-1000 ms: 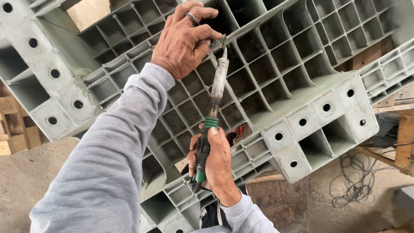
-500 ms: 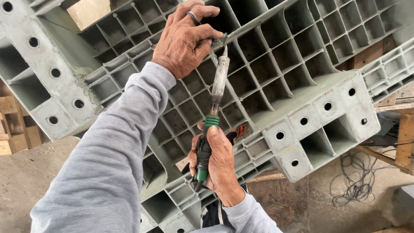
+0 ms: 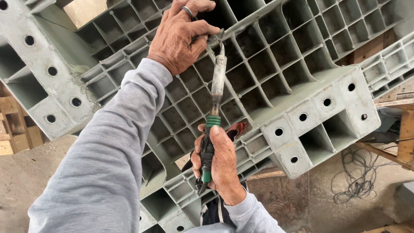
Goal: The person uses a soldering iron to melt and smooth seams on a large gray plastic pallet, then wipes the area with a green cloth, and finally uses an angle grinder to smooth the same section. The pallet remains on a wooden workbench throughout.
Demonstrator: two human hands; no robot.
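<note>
My right hand [image 3: 221, 166] grips the black and green handle of a long soldering-type iron [image 3: 217, 86], its pale metal shaft pointing up. The tip meets a rib of a large grey plastic ribbed panel [image 3: 276, 73] with a grid of square cells. My left hand [image 3: 181, 36], a ring on one finger, rests on the panel at the tool's tip and pinches a small dark metal piece [image 3: 215, 36] against the rib. A grey sleeve covers my left arm across the lower left.
The panel has thick block ends with round holes [image 3: 319, 116]. A second grey panel [image 3: 388, 64] lies at the right. Wooden planks [image 3: 405, 133] and coiled wire [image 3: 353, 177] lie on the concrete floor at right. Wood pieces [image 3: 13, 129] sit at left.
Both hands hold almost the same pose. The view has shifted slightly, and the left fingers have closed a little tighter at the tool's tip.
</note>
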